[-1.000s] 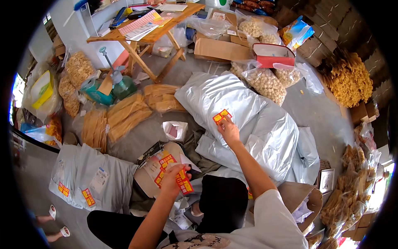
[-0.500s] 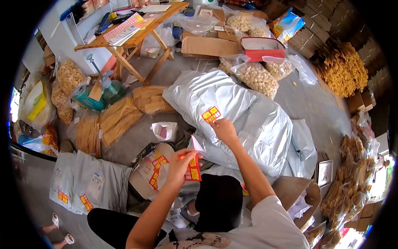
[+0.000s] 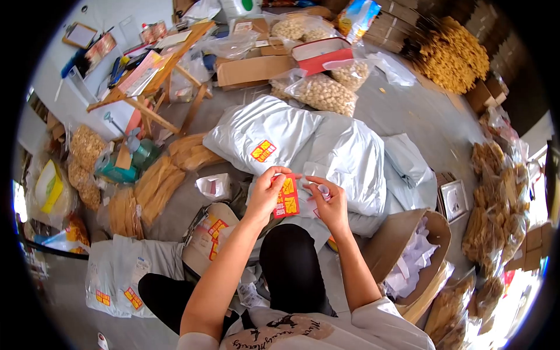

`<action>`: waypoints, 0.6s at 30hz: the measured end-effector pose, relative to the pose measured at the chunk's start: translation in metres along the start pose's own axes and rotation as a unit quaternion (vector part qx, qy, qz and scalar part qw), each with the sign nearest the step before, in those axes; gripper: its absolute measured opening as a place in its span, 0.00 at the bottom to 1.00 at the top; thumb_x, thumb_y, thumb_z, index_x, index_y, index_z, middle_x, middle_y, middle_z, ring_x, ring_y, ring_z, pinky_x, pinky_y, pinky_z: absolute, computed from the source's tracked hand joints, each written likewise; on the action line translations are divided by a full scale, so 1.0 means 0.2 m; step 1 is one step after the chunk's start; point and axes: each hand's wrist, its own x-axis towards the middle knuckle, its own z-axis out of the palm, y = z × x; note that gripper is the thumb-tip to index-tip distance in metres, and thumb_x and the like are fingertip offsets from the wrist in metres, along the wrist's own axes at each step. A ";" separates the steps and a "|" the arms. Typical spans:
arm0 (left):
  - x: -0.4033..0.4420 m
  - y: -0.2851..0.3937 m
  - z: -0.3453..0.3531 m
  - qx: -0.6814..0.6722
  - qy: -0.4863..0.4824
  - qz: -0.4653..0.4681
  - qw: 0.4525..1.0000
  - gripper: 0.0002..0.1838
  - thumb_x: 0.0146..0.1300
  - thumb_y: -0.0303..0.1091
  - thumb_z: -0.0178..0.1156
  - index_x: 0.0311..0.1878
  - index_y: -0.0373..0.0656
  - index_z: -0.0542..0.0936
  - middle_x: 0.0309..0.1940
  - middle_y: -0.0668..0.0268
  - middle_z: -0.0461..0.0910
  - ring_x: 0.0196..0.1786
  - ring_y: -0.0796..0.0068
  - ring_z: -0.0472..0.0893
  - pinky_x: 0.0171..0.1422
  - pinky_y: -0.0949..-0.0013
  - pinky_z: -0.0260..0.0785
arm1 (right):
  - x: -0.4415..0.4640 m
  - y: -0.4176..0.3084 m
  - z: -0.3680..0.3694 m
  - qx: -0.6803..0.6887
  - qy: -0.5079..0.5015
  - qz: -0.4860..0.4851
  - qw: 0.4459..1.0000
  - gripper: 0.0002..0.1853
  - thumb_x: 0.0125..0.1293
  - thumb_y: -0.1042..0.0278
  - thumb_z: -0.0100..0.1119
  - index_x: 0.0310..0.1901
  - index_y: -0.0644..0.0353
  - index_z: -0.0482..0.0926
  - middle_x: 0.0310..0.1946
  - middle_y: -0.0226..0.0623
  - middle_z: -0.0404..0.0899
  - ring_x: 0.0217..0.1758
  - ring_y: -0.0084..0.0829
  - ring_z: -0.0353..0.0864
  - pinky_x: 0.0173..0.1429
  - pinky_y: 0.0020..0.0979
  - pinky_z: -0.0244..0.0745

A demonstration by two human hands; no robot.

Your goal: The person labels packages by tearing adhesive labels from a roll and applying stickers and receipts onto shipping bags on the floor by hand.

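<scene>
My left hand (image 3: 266, 195) pinches a red and yellow sticker sheet (image 3: 287, 198) above my knee. Close beside its right edge, my right hand (image 3: 329, 204) has its fingers pressed together around a small curl of white paper (image 3: 324, 189). Behind both hands lies a large silver-grey plastic parcel (image 3: 344, 157), which bears a red and yellow sticker (image 3: 263, 151) on its left part. More such stickers (image 3: 214, 230) rest on a cardboard piece by my left forearm.
Grey parcels (image 3: 166, 256) with stickers lie at the lower left. A cardboard box (image 3: 382, 251) holding white paper stands at the right. A wooden table (image 3: 186, 44), bagged goods (image 3: 326, 93) and a red box (image 3: 321, 55) are farther back.
My right hand has left the sticker on the parcel and come back beside my left hand. The left hand has turned the sticker sheet face up. The view has shifted and rotated.
</scene>
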 end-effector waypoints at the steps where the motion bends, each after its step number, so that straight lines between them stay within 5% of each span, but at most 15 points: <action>1: -0.01 0.03 0.06 -0.030 -0.015 0.005 0.999 0.08 0.66 0.30 0.42 0.44 0.38 0.67 0.43 0.57 0.77 0.41 0.76 0.77 0.44 0.75 0.70 | -0.02 -0.10 -0.06 -0.062 -0.002 0.072 0.995 0.08 0.55 0.70 0.58 0.35 0.65 0.78 0.21 0.35 0.77 0.17 0.20 0.71 0.20 0.23 0.65; 4: -0.05 0.09 0.23 -0.110 -0.080 0.007 0.991 0.05 0.66 0.30 0.42 0.40 0.41 0.67 0.46 0.59 0.76 0.39 0.79 0.76 0.44 0.77 0.70 | -0.06 -0.18 -0.15 -0.096 -0.018 0.099 0.990 0.09 0.52 0.69 0.62 0.33 0.65 0.78 0.17 0.33 0.74 0.14 0.19 0.69 0.17 0.24 0.61; 6: -0.06 0.06 0.30 -0.131 -0.111 0.013 0.985 0.05 0.66 0.30 0.42 0.40 0.42 0.67 0.45 0.60 0.76 0.39 0.80 0.76 0.45 0.76 0.70 | -0.07 -0.09 -0.16 -0.078 0.047 -0.059 0.994 0.08 0.51 0.69 0.63 0.30 0.65 0.77 0.10 0.30 0.68 0.10 0.17 0.63 0.14 0.25 0.56; 8: -0.05 0.03 0.31 -0.124 -0.088 0.022 0.988 0.05 0.65 0.30 0.46 0.40 0.41 0.68 0.38 0.65 0.78 0.35 0.83 0.76 0.41 0.77 0.69 | -0.10 -0.17 -0.23 0.005 0.039 0.144 0.989 0.08 0.52 0.69 0.62 0.29 0.66 0.77 0.10 0.29 0.68 0.13 0.15 0.63 0.15 0.24 0.56; 11: -0.07 0.05 0.25 0.121 -0.051 0.020 0.991 0.06 0.61 0.29 0.52 0.35 0.37 0.74 0.23 0.71 0.76 0.25 0.88 0.72 0.28 0.82 0.63 | -0.13 -0.23 -0.31 -0.076 0.041 0.122 0.989 0.08 0.53 0.70 0.60 0.29 0.67 0.78 0.11 0.28 0.70 0.15 0.14 0.65 0.17 0.22 0.58; 18: -0.10 0.12 0.24 0.131 -0.100 0.018 0.986 0.06 0.59 0.26 0.52 0.37 0.36 0.75 0.25 0.68 0.77 0.22 0.86 0.71 0.23 0.83 0.60 | -0.15 -0.23 -0.39 -0.120 0.012 0.080 0.989 0.08 0.54 0.70 0.59 0.31 0.67 0.78 0.16 0.32 0.76 0.19 0.14 0.68 0.22 0.21 0.64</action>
